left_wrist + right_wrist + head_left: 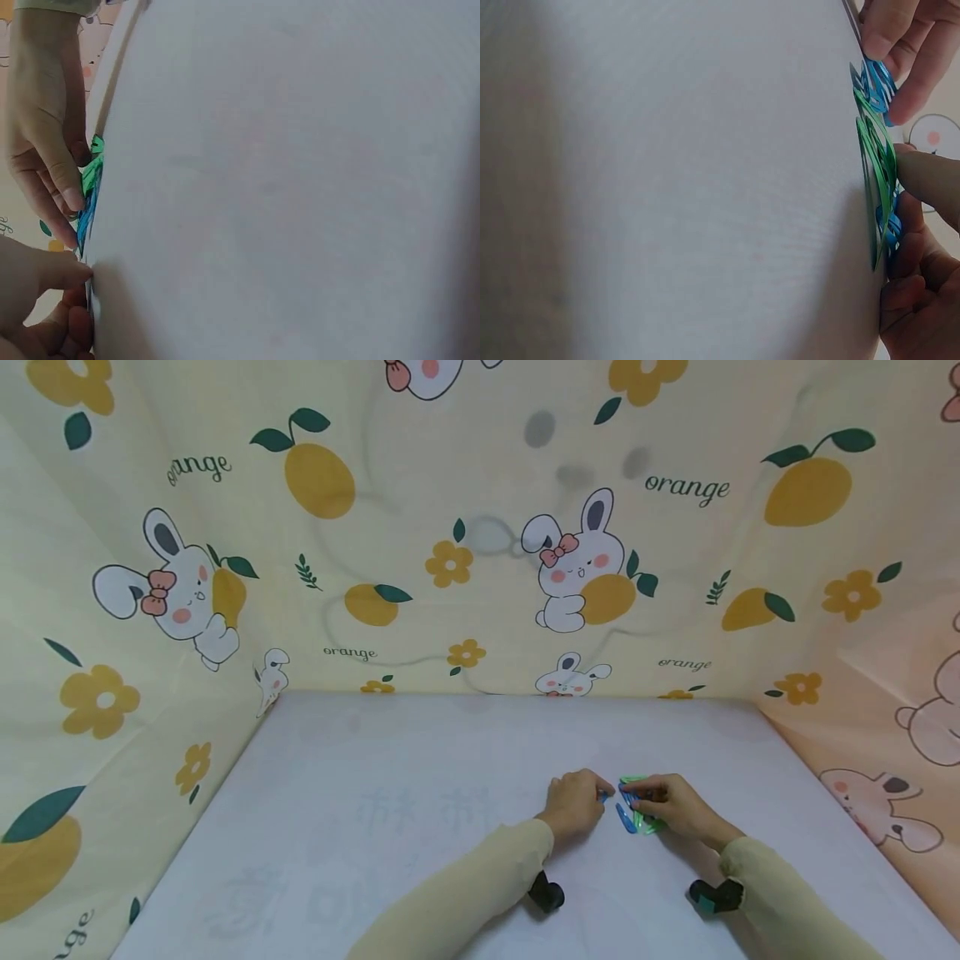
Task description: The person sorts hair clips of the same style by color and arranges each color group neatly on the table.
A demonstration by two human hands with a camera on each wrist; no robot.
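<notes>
Clips [626,818] in strong blue and bright green lie in a small, loose cluster on the white table [337,760], right of its middle, between and under the two hands. They are slim and elongated, with smooth surfaces that catch a little light. The blue clip at the cluster's near left lies flat and slanted, narrowing toward its ends, just apart from the green ones. Green clips [881,165] overlap at several angles; from the right wrist they show nearly edge-on, as thin, gently bowed strips with narrow gaps between them, and more blue shows at both ends of the group. How many there are cannot be told, as fingers cover part of the cluster.

The left hand [576,803] has thumb and forefinger together on a blue clip just left of the cluster, only a bit of it showing. The right hand [677,807] reaches over the cluster from the other side, its thumb and fingers bent and clamped about another blue clip, with green beneath. Both wrists emerge from pale sleeves [487,872], and a patterned cloth [420,468] stands behind the table.
</notes>
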